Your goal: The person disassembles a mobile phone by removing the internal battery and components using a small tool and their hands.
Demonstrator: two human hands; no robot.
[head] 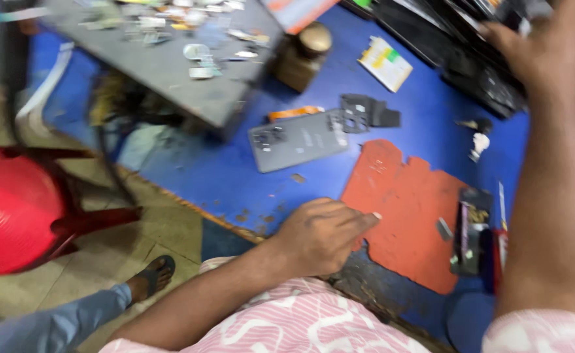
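Observation:
My left hand [320, 235] rests on the near edge of a blue worktable [431, 111], fingers loosely curled, fingertips touching a worn red mat [405, 209]. It holds nothing that I can see. My right hand [539, 42] reaches far up to the back right, over a heap of dark flat parts [457, 46]; motion blur hides whether it grips anything. A grey phone back cover [297, 140] lies face up on the table beyond my left hand, with a dark inner frame piece [366, 114] next to it.
A grey board [169, 65] strewn with small parts overhangs the table's left. A brown jar [304, 55], a white and yellow box [385, 62] and dark tools [470, 229] on the mat are nearby. A red plastic stool [13, 216] stands on the floor at left.

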